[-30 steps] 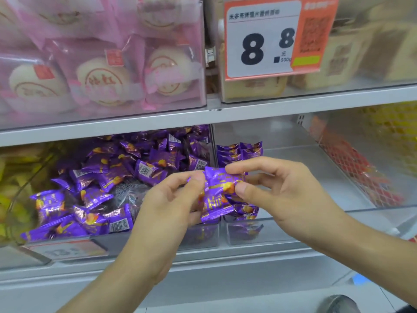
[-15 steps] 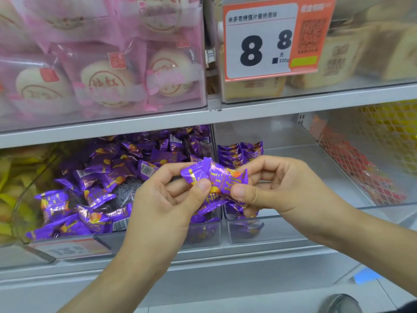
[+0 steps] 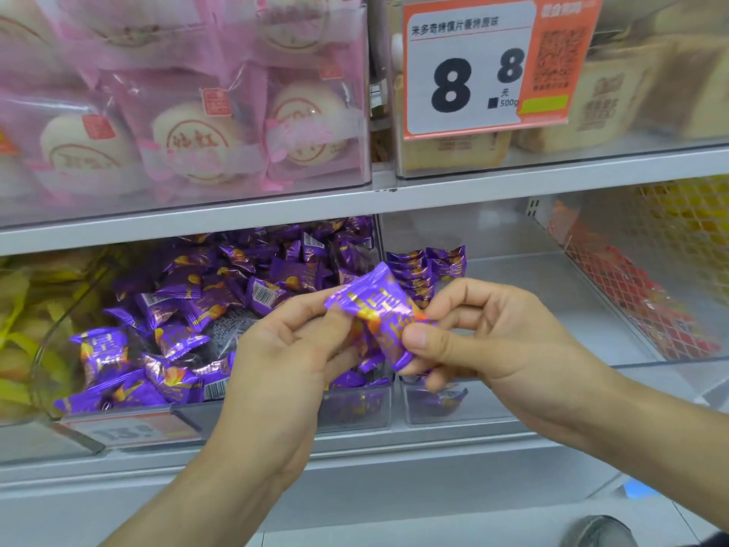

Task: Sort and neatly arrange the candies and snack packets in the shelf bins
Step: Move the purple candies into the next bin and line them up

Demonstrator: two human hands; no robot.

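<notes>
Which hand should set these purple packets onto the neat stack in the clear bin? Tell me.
Probably right. The right hand is nearer the neat stack in the clear bin and pinches the purple packets; the left hand is in front of the loose pile.

This is a shop, a snack or sweets aisle. At the upper right of the frame a printed price tag [image 3: 485,65] with an orange border shows a large 8.8, a 500g note and a QR code. Grey metal shelves [image 3: 552,179] carry clear plastic bins [image 3: 355,408] of goods sold in bulk: a heap of purple wrapped candies [image 3: 221,309] at centre left, pink-wrapped round pastries [image 3: 189,140] at upper left, beige boxed cakes [image 3: 615,108] at upper right. A second price label [image 3: 126,430], blurred, sits on the front of the lower left bin.
</notes>
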